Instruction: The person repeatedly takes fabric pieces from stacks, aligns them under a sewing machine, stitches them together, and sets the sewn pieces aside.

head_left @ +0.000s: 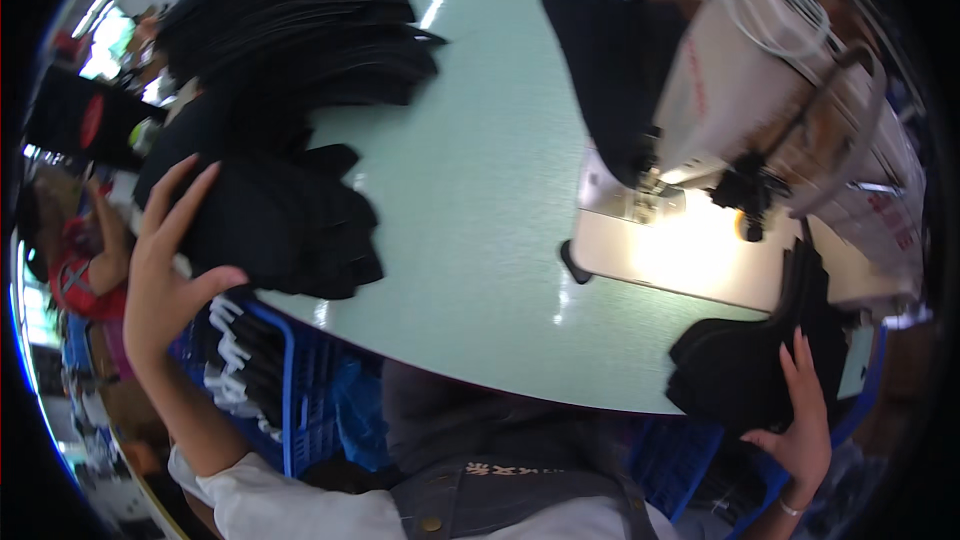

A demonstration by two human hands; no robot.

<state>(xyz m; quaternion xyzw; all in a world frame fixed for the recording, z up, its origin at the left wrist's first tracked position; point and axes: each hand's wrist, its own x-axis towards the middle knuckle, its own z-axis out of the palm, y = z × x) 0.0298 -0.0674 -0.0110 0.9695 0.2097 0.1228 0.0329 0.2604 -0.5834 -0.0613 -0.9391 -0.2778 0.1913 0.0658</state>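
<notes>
Black cloth everywhere: at left of the frame the left hand, fingers spread, presses against a stack of black fabric pieces that overhangs the near edge of the pale green table; a nudge could tip it into the blue crate below. At lower right the right hand, fingers together, lies flat on another black bundle. A white sewing machine sits at upper right; a busy workshop shows at far left.
</notes>
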